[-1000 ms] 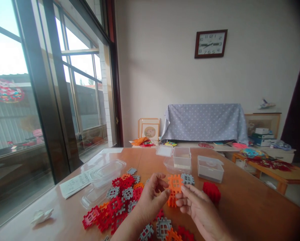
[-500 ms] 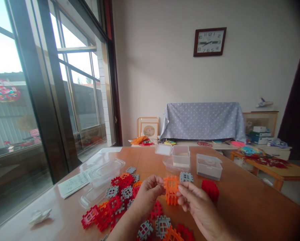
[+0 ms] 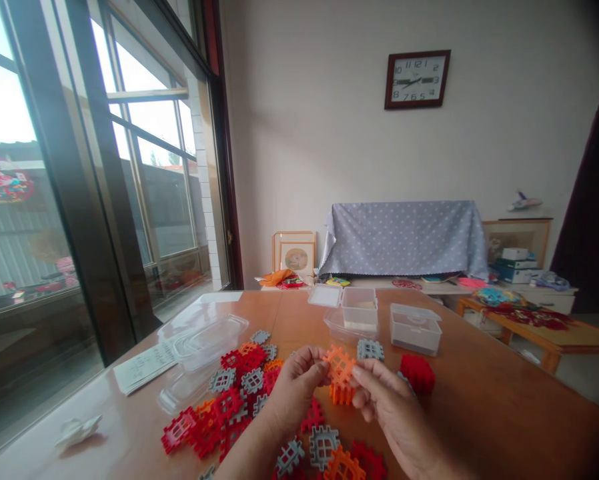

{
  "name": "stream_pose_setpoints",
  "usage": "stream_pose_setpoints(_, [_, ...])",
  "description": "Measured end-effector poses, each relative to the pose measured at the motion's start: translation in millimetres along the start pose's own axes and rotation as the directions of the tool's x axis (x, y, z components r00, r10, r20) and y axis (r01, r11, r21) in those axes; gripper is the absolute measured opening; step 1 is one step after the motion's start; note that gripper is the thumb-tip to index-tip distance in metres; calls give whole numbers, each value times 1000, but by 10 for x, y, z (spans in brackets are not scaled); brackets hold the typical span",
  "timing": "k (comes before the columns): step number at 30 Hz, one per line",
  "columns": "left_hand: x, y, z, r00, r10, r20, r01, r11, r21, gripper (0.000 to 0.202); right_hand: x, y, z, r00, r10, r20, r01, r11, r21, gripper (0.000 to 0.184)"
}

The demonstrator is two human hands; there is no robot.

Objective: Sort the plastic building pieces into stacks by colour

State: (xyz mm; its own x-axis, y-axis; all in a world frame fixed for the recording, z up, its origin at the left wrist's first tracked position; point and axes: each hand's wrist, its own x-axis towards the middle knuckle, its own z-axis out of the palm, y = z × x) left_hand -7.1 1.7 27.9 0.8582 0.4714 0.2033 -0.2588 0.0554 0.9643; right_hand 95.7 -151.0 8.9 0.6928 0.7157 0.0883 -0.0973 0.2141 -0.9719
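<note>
Near the bottom centre of the frame, both hands work above a wooden table (image 3: 504, 400). The left hand (image 3: 295, 390) curls its fingers closely around the left edge of a tilted orange waffle block (image 3: 339, 365), and the right hand (image 3: 387, 400) grips the same block from the right, its fingertips pressed narrowly against it. A second orange block (image 3: 342, 395) sits directly beneath the first (whether the two are slotted together is hard to tell). Just beyond the right hand lies a grey block (image 3: 370, 350), with a clump of red blocks (image 3: 417, 375) to its right. A heap of red and grey blocks (image 3: 229, 407) spreads left of the hands, and a clear plastic box (image 3: 414, 330) stands toward the upper right of the table.
</note>
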Motion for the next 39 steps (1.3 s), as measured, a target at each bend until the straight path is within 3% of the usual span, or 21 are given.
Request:
stream_pose_setpoints(6, [18,-99,-22,996,14,89,-16,1000,19,43,39,-10,-68,1000,-15,-4,15,999,-34,32])
stream_pose_setpoints(9, [20,-171,-44,992,104,72,-114,979,167,40,53,-21,-54,999,11,-37,-10,1000,23,34])
stream_pose_setpoints(14, [4,-241,-74,959,273,78,-268,785,559,46,80,-16,-54,995,41,-86,-34,996,80,39])
stream_pose_setpoints(21, [10,-241,-112,940,330,85,-285,625,727,46,101,-21,-64,992,60,-111,-52,996,76,49])
stream_pose_setpoints(27, [75,-214,-176,964,266,21,-158,508,847,43,101,-142,-113,945,-137,-297,135,991,-27,62])
stream_pose_setpoints(33, [114,-312,-197,994,114,-1,-49,431,901,46,112,-174,-131,922,-193,-336,192,981,-34,59])
stream_pose_setpoints(39, [131,-405,-199,998,59,4,-26,383,924,47,115,-172,-110,925,-199,-324,194,980,-50,56])
